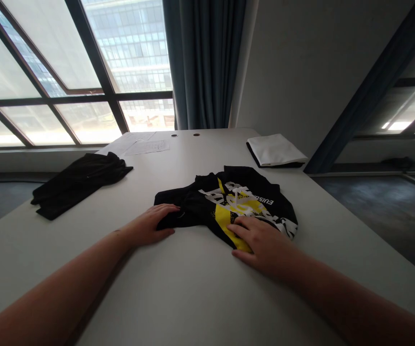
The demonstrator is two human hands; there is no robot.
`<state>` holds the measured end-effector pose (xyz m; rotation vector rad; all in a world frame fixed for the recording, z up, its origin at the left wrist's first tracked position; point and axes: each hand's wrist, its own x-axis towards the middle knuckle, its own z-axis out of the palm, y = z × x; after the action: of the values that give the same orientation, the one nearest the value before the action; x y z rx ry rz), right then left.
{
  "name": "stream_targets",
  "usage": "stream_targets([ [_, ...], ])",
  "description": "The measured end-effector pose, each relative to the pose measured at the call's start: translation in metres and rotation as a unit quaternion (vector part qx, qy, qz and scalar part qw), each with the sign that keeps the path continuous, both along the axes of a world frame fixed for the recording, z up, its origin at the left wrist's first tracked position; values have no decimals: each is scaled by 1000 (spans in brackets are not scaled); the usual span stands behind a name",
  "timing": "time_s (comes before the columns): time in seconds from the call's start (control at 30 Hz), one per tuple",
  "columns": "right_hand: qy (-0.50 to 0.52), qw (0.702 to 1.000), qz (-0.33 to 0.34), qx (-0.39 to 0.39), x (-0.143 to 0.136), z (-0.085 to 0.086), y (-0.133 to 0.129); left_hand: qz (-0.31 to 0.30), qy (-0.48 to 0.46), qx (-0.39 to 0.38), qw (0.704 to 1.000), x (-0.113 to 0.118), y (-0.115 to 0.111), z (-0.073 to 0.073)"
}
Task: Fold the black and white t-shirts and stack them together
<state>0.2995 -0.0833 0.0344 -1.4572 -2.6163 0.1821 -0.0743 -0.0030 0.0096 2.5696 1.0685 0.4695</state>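
Note:
A black sports shirt point(243, 202) with a yellow and white print and white lettering lies bunched on the white table, its left part stretched out like a sleeve. My left hand point(154, 225) rests at the left end of the shirt, fingers extended over the black cloth and the thumb on the tabletop. On the near side, my right hand point(259, 242) lies on the yellow and white print with its fingers apart. Neither hand is closed round the fabric. Part of the print is hidden under the right hand.
A dark folded garment point(82, 180) lies at the table's left edge. White folded cloth point(276, 149) sits on something black at the back right. Paper sheets point(147, 146) lie at the far left of the table point(178, 307). Beyond are a blue curtain point(205, 62) and windows.

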Motion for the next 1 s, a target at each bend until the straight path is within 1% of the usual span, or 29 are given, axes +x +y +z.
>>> stream_targets([
  [0.1, 21, 1000, -12, -4, 2, 2, 6, 17, 3, -8, 1000, -14, 11, 0],
  [0.17, 49, 997, -54, -18, 8, 4, 12, 47, -6, -7, 999, -16, 16, 1],
  [0.23, 94, 988, -115, -35, 16, 5, 20, 100, -20, -4, 995, -12, 18, 1],
  [0.3, 166, 973, -148, -58, 25, 7, 27, 160, -46, -16, 986, -5, 16, 5],
  [0.37, 261, 948, -146, -113, 36, 11, 30, 202, -118, -63, 970, -1, 10, 11],
  [0.4, 309, 928, -140, -152, 42, 14, 30, 214, -172, -103, 956, -1, 5, 16],
  [0.47, 389, 883, -134, -227, 53, 23, 28, 216, -278, -190, 916, -5, -5, 27],
  [0.5, 420, 863, -134, -249, 58, 28, 26, 206, -313, -231, 898, -9, -10, 32],
  [0.53, 443, 848, -138, -254, 63, 33, 24, 192, -332, -266, 884, -12, -14, 37],
  [0.57, 460, 841, -145, -246, 67, 37, 23, 181, -339, -291, 876, -16, -17, 41],
  [0.6, 467, 840, -156, -227, 69, 39, 24, 177, -342, -302, 872, -18, -18, 43],
  [0.63, 463, 847, -171, -199, 71, 40, 26, 181, -344, -302, 871, -19, -17, 44],
  [0.7, 411, 879, -217, -108, 72, 37, 33, 196, -340, -265, 881, -18, -11, 40],
  [0.73, 364, 899, -239, -52, 71, 33, 37, 184, -320, -242, 897, -17, -7, 36],
  [0.77, 313, 916, -250, 0, 69, 28, 41, 150, -281, -222, 921, -16, -3, 32],
  [0.8, 264, 931, -249, 38, 68, 22, 43, 105, -224, -203, 947, -14, 0, 27],
  [0.83, 222, 944, -237, 56, 66, 17, 45, 58, -154, -183, 969, -12, 2, 23],
  [0.87, 188, 956, -218, 55, 64, 11, 45, 20, -82, -158, 984, -10, 3, 19],
  [0.9, 158, 967, -196, 41, 62, 6, 45, -2, -18, -131, 991, -8, 2, 17],
  [0.93, 127, 976, -176, 25, 59, 2, 44, -9, 30, -103, 994, -6, 0, 15],
  [1.0, 64, 986, -152, 6, 55, -4, 40, -5, 83, -63, 995, -1, -7, 15],
])
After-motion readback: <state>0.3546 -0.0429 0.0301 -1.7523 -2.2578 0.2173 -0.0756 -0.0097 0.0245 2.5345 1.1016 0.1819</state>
